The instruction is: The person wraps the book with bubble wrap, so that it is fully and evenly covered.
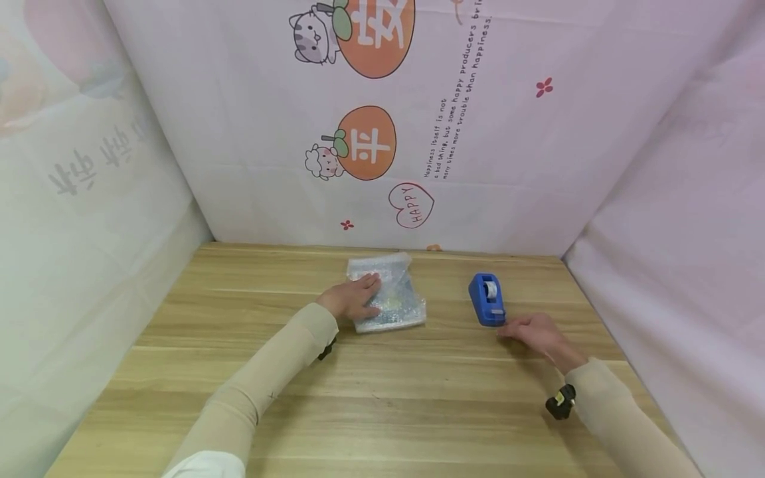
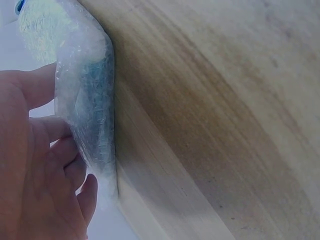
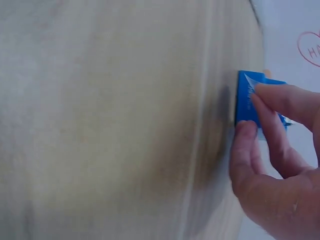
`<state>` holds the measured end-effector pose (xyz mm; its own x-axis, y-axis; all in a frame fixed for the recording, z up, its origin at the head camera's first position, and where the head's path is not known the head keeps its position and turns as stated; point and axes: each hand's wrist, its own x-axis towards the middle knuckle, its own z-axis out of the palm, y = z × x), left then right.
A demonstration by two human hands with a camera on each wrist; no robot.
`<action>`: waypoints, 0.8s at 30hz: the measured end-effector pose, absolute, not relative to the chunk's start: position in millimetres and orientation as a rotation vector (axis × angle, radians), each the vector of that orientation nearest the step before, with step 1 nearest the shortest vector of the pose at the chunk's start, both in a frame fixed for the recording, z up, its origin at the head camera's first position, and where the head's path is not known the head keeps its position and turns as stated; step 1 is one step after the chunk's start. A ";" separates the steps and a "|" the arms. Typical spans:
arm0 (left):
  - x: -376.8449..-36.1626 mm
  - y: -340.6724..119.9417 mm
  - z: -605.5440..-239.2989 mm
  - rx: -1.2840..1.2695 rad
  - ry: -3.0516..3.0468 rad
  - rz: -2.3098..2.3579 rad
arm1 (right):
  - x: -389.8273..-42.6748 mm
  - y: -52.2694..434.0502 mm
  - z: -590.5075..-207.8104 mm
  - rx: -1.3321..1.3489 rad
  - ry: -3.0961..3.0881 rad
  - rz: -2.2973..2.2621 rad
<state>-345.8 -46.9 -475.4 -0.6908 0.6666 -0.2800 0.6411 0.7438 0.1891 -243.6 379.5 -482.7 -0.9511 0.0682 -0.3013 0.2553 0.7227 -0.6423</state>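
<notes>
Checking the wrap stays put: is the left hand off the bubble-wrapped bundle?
No, the left hand rests flat on the bubble-wrapped bundle.

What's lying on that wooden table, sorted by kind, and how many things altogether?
Bubble-wrapped packet, under the left hand: 1
Blue tape dispenser, touched by the right hand: 1
Total: 2

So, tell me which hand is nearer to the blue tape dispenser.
Right. The right hand touches the near end of the blue tape dispenser with its fingertips; the left hand rests on the bubble-wrapped packet, off to the dispenser's left.
</notes>
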 end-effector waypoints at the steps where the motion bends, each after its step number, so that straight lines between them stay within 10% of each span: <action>1: -345.3 -47.0 -474.8 1.011 2.611 0.111 | -243.7 378.1 -483.5 0.260 2.687 -1.047; 24: -342.2 -47.3 -470.4 0.993 2.603 0.126 | -243.7 362.9 -485.5 0.355 2.771 -1.063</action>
<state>-342.2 -47.3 -470.4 -0.6928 0.6599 -0.2909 0.6287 0.7502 0.2048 -243.7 362.9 -485.5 -0.9603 0.1647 -0.2253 0.2731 0.7205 -0.6374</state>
